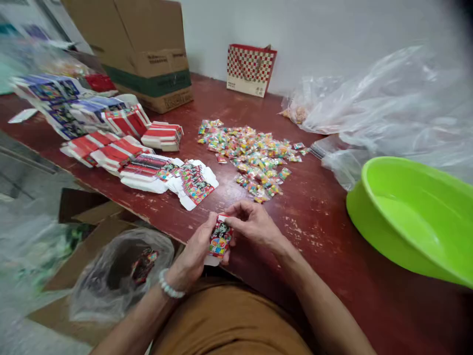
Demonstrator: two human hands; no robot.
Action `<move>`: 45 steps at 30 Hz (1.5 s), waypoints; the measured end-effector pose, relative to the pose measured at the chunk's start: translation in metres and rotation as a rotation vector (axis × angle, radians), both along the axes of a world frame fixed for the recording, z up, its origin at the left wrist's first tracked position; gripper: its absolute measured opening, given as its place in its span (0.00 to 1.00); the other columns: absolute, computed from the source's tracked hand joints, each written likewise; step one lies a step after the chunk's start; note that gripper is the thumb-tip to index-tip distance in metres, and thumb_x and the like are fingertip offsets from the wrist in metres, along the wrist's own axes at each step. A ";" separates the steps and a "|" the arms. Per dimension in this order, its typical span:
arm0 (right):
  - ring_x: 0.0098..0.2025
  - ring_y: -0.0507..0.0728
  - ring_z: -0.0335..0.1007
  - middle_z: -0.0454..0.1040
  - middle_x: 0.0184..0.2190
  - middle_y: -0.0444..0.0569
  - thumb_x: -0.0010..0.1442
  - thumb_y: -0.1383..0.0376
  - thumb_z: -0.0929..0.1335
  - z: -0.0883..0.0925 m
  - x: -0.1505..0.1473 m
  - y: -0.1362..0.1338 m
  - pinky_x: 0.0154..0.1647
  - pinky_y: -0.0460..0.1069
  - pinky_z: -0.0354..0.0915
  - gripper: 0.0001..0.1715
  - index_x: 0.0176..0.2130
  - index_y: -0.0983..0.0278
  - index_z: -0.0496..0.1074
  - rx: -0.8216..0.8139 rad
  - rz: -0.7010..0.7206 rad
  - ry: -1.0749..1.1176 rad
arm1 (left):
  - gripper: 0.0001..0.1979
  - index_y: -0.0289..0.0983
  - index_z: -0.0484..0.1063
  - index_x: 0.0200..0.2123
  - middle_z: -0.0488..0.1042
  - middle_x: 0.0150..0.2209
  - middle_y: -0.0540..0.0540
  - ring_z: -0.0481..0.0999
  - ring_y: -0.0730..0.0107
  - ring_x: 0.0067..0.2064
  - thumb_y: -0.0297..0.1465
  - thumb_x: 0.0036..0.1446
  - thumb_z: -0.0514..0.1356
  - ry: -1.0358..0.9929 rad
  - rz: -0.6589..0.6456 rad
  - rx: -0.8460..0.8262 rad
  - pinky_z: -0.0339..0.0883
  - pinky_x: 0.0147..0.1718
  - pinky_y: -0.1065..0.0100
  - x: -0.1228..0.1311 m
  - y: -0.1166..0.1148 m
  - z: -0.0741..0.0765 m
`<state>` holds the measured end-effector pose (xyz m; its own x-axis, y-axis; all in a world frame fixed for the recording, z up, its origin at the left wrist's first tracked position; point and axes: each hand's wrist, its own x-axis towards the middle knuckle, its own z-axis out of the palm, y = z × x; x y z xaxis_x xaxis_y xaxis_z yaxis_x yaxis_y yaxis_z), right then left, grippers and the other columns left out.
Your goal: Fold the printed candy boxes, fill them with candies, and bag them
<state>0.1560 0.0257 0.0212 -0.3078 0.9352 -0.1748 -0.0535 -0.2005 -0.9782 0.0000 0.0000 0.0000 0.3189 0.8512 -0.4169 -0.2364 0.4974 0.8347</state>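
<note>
A small printed candy box [220, 239], red with colourful pictures, is held upright near the table's front edge. My left hand [201, 241] wraps round its side, and a white flap sticks out at the bottom. At the top, the fingers of my right hand [251, 222] pinch the box's upper edge. Beyond my hands lies a loose pile of small clear packets of coloured candy [254, 153]. To the left, flat unfolded candy boxes [197, 182] are fanned out. Whether anything is inside the held box is hidden.
Stacks of flat boxes [114, 153] line the table's left side before a big cardboard carton [148, 59]. A green basin [373, 212] and plastic bags [384, 103] are at the right. A checked paper bag [251, 69] stands by the wall. Below left, a plastic-lined carton [88, 291] holds printed boxes.
</note>
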 end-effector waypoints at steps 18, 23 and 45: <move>0.41 0.56 0.72 0.77 0.38 0.49 0.62 0.70 0.66 -0.008 0.020 0.030 0.46 0.51 0.67 0.10 0.40 0.62 0.77 0.626 0.055 -0.577 | 0.25 0.43 0.63 0.57 0.78 0.33 0.48 0.79 0.66 0.28 0.46 0.62 0.62 -0.167 0.032 -0.010 0.74 0.28 0.66 -0.010 0.007 -0.005; 0.51 0.65 0.69 0.74 0.48 0.59 0.61 0.63 0.70 -0.024 0.053 0.093 0.51 0.57 0.64 0.15 0.47 0.65 0.74 0.466 -0.453 -1.199 | 0.22 0.41 0.67 0.49 0.79 0.46 0.42 0.81 0.62 0.40 0.35 0.54 0.70 -0.207 0.062 -0.053 0.75 0.37 0.63 -0.024 0.006 -0.004; 0.30 0.53 0.69 0.76 0.31 0.45 0.57 0.60 0.73 -0.009 0.017 -0.006 0.31 0.47 0.64 0.15 0.43 0.63 0.75 0.215 -0.167 -0.309 | 0.23 0.36 0.69 0.36 0.79 0.33 0.48 0.80 0.66 0.31 0.27 0.39 0.77 -0.147 0.232 -0.057 0.80 0.28 0.63 -0.050 0.021 -0.002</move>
